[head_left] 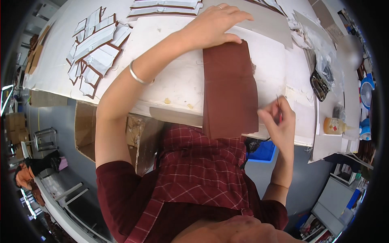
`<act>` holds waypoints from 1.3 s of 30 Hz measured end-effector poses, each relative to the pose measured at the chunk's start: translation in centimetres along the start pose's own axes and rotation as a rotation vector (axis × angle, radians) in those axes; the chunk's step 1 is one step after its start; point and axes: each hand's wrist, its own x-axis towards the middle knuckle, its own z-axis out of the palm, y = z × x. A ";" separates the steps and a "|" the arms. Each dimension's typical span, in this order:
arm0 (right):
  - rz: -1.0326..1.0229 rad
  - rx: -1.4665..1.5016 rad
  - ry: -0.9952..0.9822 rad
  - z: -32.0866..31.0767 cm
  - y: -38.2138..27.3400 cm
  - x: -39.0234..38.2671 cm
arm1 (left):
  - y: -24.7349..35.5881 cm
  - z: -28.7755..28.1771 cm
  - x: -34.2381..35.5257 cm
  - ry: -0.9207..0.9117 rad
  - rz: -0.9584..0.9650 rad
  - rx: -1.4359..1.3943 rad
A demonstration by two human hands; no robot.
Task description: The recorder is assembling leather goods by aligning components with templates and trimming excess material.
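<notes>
A long stack of dark reddish-brown sheets (231,89), fabric or leather, lies over the table's near edge with its near end hanging toward my apron. My left hand (216,25) reaches across its far end, fingers spread, with the thumb tip at the stack's far edge. Beside the stack's right edge, my right hand (283,121) is closed around a small thin tool with a red handle (280,116). The tool's dark slim end points away from me; most of the handle is hidden in the fingers, so its kind cannot be made out.
White pieces with brown edging (97,48) lie in a loose pile at the far left, and more strips (164,8) at the back. On the right stand a bottle of yellowish liquid (334,126) and plastic bags (322,60). A cardboard box (87,129) sits below the table.
</notes>
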 end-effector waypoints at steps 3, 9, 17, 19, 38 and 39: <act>-0.022 -0.142 -0.092 0.8 -0.1 0.6 | 5.4 -3.3 0.7 -0.166 -0.368 -0.257; -0.146 -0.201 -0.309 3.1 -1.1 -1.1 | 8.8 -2.7 -1.6 -0.432 -0.629 -0.790; -0.071 -0.053 -0.162 -1.0 0.0 1.0 | 11.2 -2.2 -0.9 -0.567 -0.590 -0.587; -0.052 -0.041 -0.116 -1.6 0.2 1.7 | 11.0 -2.0 -0.8 -0.627 -0.593 -0.597; -0.133 -0.311 -0.284 -1.0 -0.2 3.3 | 12.2 -2.3 -1.5 -0.504 -0.864 -0.793; -0.132 -0.309 -0.281 -0.8 -0.3 3.4 | 12.3 -2.3 -1.6 -0.507 -0.862 -0.792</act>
